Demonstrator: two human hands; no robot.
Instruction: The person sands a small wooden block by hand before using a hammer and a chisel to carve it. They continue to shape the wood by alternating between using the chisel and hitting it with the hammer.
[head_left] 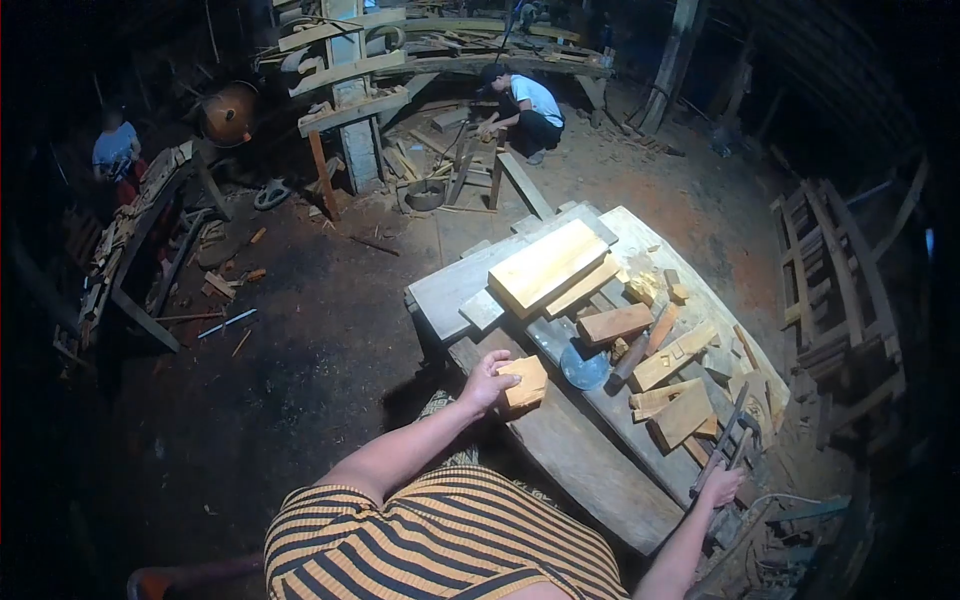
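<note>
My left hand point(484, 385) is closed around a small, roughly square wood block point(524, 384), held at the near left edge of the workbench point(590, 450). At the bench's right end, my right hand point(722, 485) grips a hammer-like tool point(741, 452) with a wooden handle and a dark curved head. Its exact kind is hard to make out. A long, thin dark bar point(722, 438) lies alongside that hand. Between my hands sit a round clear dish point(584, 367), a dark-handled tool point(628, 362) and a notched wood piece point(676, 356).
A thick pale beam point(550, 264) lies across the bench's far side, with cut blocks point(684, 413) to the right. Beyond, a person point(530, 105) crouches among scrap wood. Another person point(116, 145) is at the far left. A slatted wooden frame point(835, 270) stands at right.
</note>
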